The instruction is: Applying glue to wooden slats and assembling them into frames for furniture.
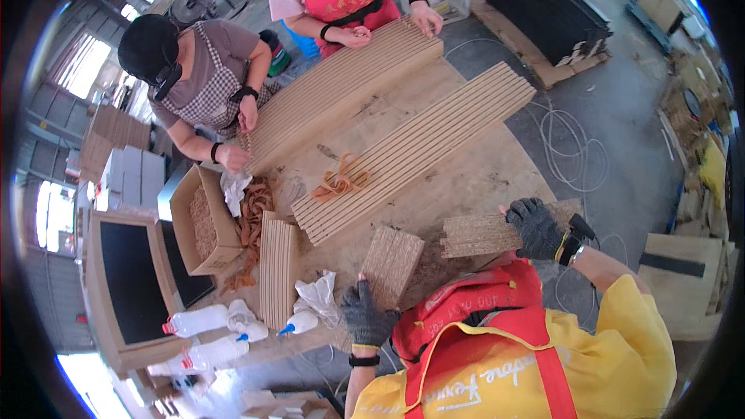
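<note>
Apparently both gloved hands are on wood, well apart from each other, on the near side of the long bundle. The left hand has its fingertips at the near left edge of the short block, which lies just beyond the bundle's near edge, toward its left end; whether the fingers pinch it or merely rest, I cannot tell. The right hand lies over the stack, farther right on that same side of the bundle, with its thumb by the stack's far edge; how firmly it clamps, I cannot tell either. Block and stack look brown, rough and streaked, so they should handle as stiff and fairly light, more grippy than slippery, though corners may chip or splinter. Best hold is probably across the width, thumb on one long edge and fingers on the other, near mid-length. Orange bands, soft and floppy, lie on the bundle's left part.
</note>
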### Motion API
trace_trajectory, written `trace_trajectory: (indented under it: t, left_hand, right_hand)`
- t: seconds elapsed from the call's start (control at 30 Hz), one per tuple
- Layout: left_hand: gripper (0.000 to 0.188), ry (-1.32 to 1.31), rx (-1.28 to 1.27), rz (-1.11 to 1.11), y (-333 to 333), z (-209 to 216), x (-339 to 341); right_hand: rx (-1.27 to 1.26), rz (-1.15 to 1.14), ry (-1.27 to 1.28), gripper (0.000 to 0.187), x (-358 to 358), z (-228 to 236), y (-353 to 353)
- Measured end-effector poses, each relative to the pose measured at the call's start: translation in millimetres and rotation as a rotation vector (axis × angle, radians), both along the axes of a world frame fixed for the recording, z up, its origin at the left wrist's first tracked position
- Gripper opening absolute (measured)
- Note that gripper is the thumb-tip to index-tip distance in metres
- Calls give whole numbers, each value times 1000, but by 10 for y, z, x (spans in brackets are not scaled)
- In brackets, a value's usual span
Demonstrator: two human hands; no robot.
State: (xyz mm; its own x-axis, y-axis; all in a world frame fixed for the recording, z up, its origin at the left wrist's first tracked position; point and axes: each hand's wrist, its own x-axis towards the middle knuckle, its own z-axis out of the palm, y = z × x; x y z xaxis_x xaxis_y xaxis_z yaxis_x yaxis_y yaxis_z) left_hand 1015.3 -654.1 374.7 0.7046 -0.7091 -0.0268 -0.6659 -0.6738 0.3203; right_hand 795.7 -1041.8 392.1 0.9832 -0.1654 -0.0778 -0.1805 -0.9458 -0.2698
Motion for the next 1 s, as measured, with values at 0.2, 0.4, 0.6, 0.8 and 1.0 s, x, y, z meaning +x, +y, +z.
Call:
trace_trajectory:
  t: [0.2,0.4,0.6,0.8,1.0]
  left_hand:
    - [119,-49,17,173,-485,-116,-69]
    - [119,15,191,554,-296,-328,-67]
    - [111,-2,311,608,-152,-221,-6]
    - [130,222,-154,338,-410,-306,-495]
    - [129,522,-93,384,-888,-682,-497]
  right_hand:
    - [-32,375,20,109,471,-138,-600]
    - [106,453,-75,101,938,-407,-355]
    - [115,453,-74,100,1014,-593,-255]
    - [307,269,-190,117,374,-321,-786]
    - [285,-95,14,129,-326,-779,-1336]
